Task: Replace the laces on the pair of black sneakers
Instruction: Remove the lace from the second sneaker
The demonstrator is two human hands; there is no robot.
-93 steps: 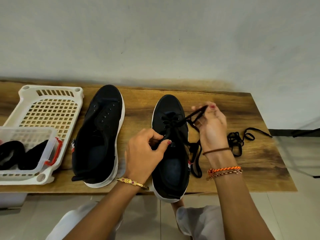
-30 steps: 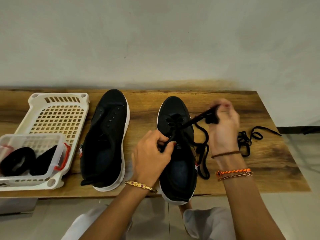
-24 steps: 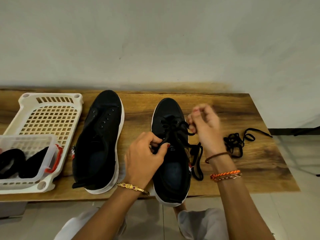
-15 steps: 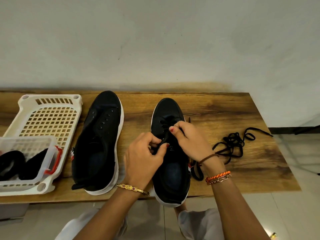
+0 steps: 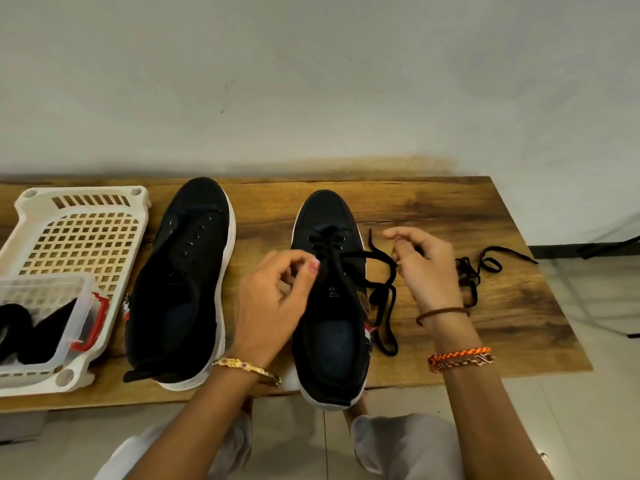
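Left hand (image 5: 273, 306) pinches lace (image 5: 349, 268) at the sneaker (image 5: 329, 306) between both hands, likely pinning the crossing. Right hand (image 5: 422, 268), fingers curled, seems to grasp its free end. Unlaced sneaker (image 5: 180, 282) left of left hand.

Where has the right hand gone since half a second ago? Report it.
Yes. The right hand moved rightward, off the laced sneaker, toward the loose lace.

Lighting was soft, even and moderately bright; no glare; only faint shadows lay under the right sneaker (image 5: 329, 306) and left sneaker (image 5: 180, 289); wide-angle distortion bowed the table (image 5: 485, 306) edge; both hands, the right hand (image 5: 424, 268) especially, showed slight motion blur; the corners looked soft.
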